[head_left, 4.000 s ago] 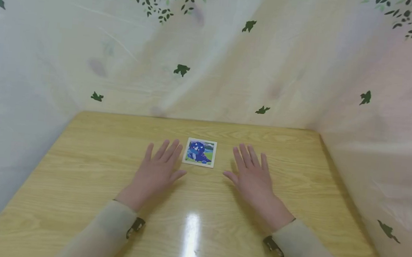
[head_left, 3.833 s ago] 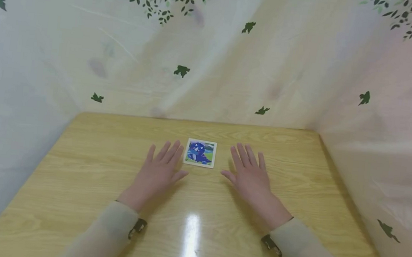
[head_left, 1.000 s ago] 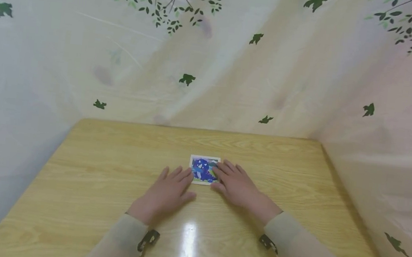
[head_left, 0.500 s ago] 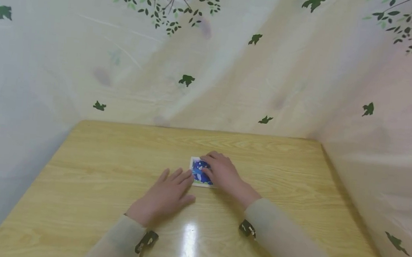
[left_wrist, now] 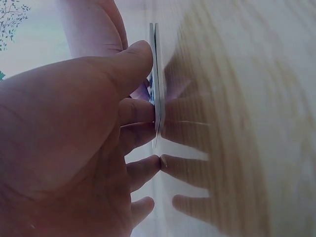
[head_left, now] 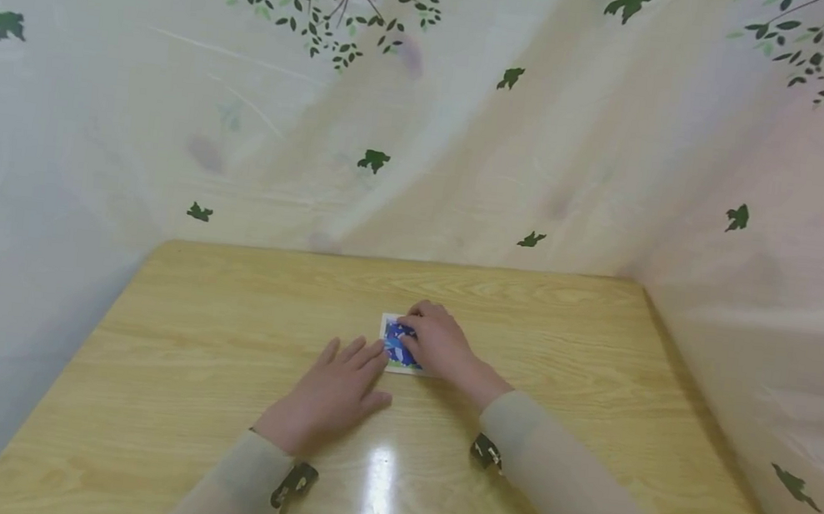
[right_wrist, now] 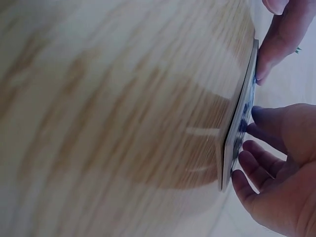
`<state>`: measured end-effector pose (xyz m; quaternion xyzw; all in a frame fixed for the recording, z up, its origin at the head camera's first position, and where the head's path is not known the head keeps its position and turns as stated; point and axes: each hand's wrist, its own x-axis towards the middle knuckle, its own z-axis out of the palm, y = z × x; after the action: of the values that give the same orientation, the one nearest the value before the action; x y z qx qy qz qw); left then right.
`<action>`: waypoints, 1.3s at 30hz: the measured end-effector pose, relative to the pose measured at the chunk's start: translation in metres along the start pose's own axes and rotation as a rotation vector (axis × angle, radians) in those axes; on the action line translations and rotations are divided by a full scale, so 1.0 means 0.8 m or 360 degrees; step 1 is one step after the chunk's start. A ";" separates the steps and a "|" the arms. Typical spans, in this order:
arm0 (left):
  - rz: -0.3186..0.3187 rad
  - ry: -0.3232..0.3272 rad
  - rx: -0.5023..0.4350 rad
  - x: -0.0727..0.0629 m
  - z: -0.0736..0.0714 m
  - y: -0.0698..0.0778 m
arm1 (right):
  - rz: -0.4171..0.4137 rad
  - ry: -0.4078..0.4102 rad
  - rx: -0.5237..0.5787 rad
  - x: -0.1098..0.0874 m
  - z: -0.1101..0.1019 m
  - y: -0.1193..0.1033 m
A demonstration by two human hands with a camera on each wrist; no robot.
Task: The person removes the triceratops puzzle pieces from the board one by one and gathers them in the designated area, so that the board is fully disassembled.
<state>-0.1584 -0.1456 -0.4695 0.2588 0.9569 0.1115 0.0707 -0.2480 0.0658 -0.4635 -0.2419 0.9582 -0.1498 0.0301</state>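
Head view: my right hand [head_left: 443, 348] has come over the picture card [head_left: 395, 349] on the table [head_left: 208, 328], whether pinching I cannot tell; my straight-fingered left hand [head_left: 335, 387] touches its edge, so handling seems begun.

The card [head_left: 397, 356] is blue with a white border. Beneath it, the tabletop [head_left: 226, 304] is yellow-brown wood grain; behind it, the cream curtain [head_left: 279, 159] carries dark-green leaf prints [head_left: 373, 161].
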 end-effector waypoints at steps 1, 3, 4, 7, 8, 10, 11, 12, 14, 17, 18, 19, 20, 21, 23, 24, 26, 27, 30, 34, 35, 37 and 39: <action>-0.0003 -0.0002 -0.0001 0.000 -0.001 0.000 | 0.0002 -0.0012 -0.0004 0.000 0.000 0.000; -0.0006 -0.0005 -0.0003 -0.001 -0.001 0.000 | 0.0004 -0.0025 -0.0006 0.001 0.000 0.000; -0.0008 -0.0009 -0.0003 0.000 -0.001 0.000 | 0.0011 -0.0030 -0.0001 0.001 0.000 0.000; 0.0000 -0.0004 -0.0027 0.000 -0.001 -0.001 | 0.0037 -0.0026 0.0051 0.002 0.000 0.001; 0.0005 -0.0003 -0.0038 0.000 0.000 -0.001 | 0.0044 -0.0019 0.0073 0.003 -0.001 0.001; 0.0016 -0.0004 -0.0051 0.000 0.000 -0.002 | 0.0075 -0.0022 0.0117 0.005 -0.001 0.002; 0.0023 -0.0003 -0.0056 -0.001 0.001 -0.003 | 0.0087 -0.0021 0.0139 0.007 -0.001 0.002; 0.0029 -0.0006 -0.0057 -0.001 0.001 -0.004 | 0.0104 -0.0029 0.0154 0.008 -0.001 0.002; 0.0040 -0.0014 -0.0042 0.000 0.003 -0.005 | 0.0144 -0.0050 0.0186 0.012 -0.001 0.002; 0.0049 -0.0021 -0.0021 0.000 0.004 -0.006 | 0.0209 -0.0085 0.0254 0.016 -0.002 0.002; 0.0049 -0.0026 -0.0020 0.000 0.004 -0.006 | 0.0227 -0.0094 0.0275 0.016 -0.002 0.001; 0.0048 -0.0029 -0.0022 0.000 0.003 -0.006 | 0.0240 -0.0097 0.0294 0.017 -0.003 0.001; 0.0051 -0.0027 -0.0026 0.000 0.003 -0.006 | 0.0252 -0.0099 0.0314 0.018 -0.003 0.001; 0.0049 -0.0032 -0.0030 0.000 0.002 -0.006 | 0.0260 -0.0099 0.0329 0.019 -0.003 0.000; 0.0051 -0.0034 -0.0037 0.000 0.001 -0.006 | 0.0266 -0.0088 0.0348 0.020 -0.004 0.000; 0.0051 -0.0033 -0.0041 0.000 0.000 -0.006 | 0.0263 -0.0082 0.0355 0.020 -0.004 -0.001; 0.0056 -0.0034 -0.0038 0.000 -0.001 -0.005 | 0.0258 -0.0071 0.0378 0.021 -0.003 -0.001; 0.0054 -0.0041 -0.0034 0.000 -0.002 -0.005 | 0.0255 -0.0063 0.0391 0.021 -0.002 -0.002; 0.0059 -0.0039 -0.0031 0.001 -0.002 -0.005 | 0.0248 -0.0042 0.0411 0.020 -0.001 -0.003; 0.0060 -0.0038 -0.0023 0.001 -0.001 -0.006 | 0.0256 -0.0004 0.0359 0.020 0.002 -0.004; 0.0057 -0.0039 -0.0020 0.001 0.000 -0.006 | 0.0263 0.0004 0.0343 0.020 0.003 -0.004; 0.0054 -0.0041 -0.0019 0.001 0.000 -0.006 | 0.0279 0.0014 0.0315 0.020 0.004 -0.006; 0.0049 -0.0041 -0.0020 0.001 0.000 -0.006 | 0.0292 0.0019 0.0306 0.020 0.004 -0.007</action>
<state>-0.1614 -0.1495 -0.4710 0.2744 0.9511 0.1151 0.0829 -0.2593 0.0523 -0.4647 -0.1484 0.9576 -0.2392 0.0611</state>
